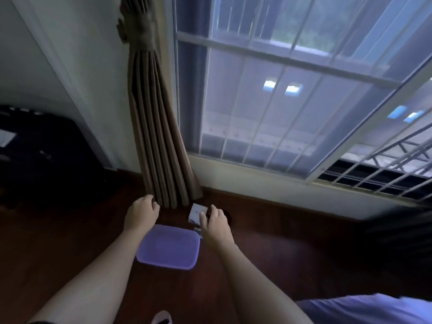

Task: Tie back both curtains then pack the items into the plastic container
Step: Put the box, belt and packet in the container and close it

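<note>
Tied curtain [159,136] upright; purple container [168,246] long axis left-right.

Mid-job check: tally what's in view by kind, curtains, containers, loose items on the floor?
Curtains: 1 (brown curtain, tied back)
Plastic containers: 1 (purple container)
Loose items: 2 that I can make out (white card; dark item partly under the right hand, too blurred to identify)
Total: 4

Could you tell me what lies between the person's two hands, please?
In the head view: bare wooden floor beside the left hand, then a white card at the right hand.
</note>
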